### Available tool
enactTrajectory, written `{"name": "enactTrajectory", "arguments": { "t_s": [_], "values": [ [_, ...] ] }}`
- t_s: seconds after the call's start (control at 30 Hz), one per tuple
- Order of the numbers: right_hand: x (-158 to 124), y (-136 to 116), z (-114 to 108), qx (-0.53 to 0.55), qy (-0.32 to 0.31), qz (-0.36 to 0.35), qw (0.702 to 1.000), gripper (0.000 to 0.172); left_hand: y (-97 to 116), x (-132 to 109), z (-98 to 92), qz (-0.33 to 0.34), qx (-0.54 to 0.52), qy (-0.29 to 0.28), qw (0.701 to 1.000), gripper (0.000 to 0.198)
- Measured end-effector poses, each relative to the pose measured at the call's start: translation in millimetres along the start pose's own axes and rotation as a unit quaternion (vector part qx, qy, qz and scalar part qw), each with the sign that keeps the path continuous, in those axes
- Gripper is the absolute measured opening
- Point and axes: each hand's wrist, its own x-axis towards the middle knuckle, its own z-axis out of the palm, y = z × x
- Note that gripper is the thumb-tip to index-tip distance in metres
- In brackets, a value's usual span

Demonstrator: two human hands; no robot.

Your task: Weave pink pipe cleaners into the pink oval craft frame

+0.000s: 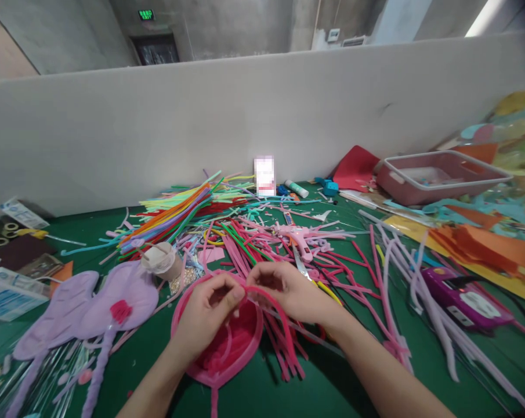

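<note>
My left hand (207, 313) and my right hand (288, 290) meet above a pink heart-shaped craft piece (221, 354) lying on the green table (323, 389). Both hands pinch a pink pipe cleaner (283, 325) that arcs from between my fingers down to the right. The left thumb and forefinger are pressed together on its end; the right fingers curl round it. Below the right wrist lies a bundle of red and pink pipe cleaners (283, 354).
A heap of coloured pipe cleaners (179, 215) fills the middle. A purple butterfly craft (83, 313) and a tape roll (160, 258) lie left. A pink glue gun (301, 238), a purple glue gun (462, 299), orange paper (488, 244) and a pink tray (436, 174) sit right. A white partition (201, 122) stands behind.
</note>
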Motion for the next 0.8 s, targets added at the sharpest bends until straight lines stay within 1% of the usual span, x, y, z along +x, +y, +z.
{"name": "enactTrajectory", "arguments": {
  "t_s": [0.03,0.1,0.17,0.23,0.3,0.37,0.47,0.57,0.67,0.8],
  "values": [
    [1,1,1,0.025,0.022,-0.002,0.999,0.021,-2,1,3.4,-0.002,-0.041,0.043,0.998,0.027],
    [3,4,4,0.062,0.06,-0.007,0.996,0.024,-6,3,9.6,0.002,-0.123,0.118,0.985,0.025],
    [6,10,11,0.081,0.085,-0.007,0.993,0.024,-9,5,13.9,0.005,-0.19,0.159,0.969,0.025],
    [10,18,18,0.085,0.1,-0.001,0.991,0.024,-11,7,16.1,0.001,-0.23,0.174,0.957,0.027],
    [13,24,24,0.051,0.127,-0.008,0.991,0.021,-13,8,16.8,-0.01,-0.248,0.172,0.953,0.028],
    [15,28,27,0.011,0.157,-0.025,0.987,0.017,-14,8,17.0,-0.02,-0.242,0.162,0.956,0.027],
    [15,30,26,-0.008,0.179,-0.046,0.983,0.014,-14,7,16.4,-0.027,-0.185,0.156,0.97,0.027],
    [12,27,23,-0.039,0.165,-0.069,0.983,0.012,-12,7,12.5,-0.028,-0.102,0.141,0.984,0.024],
    [10,23,20,-0.094,0.141,-0.081,0.982,0.011,-10,7,5.2,-0.029,-0.05,0.099,0.993,0.021],
    [8,19,16,-0.135,0.1,-0.052,0.984,0.013,-9,6,-4.6,0.015,0.024,0.059,0.998,0.016]
  ]
}}
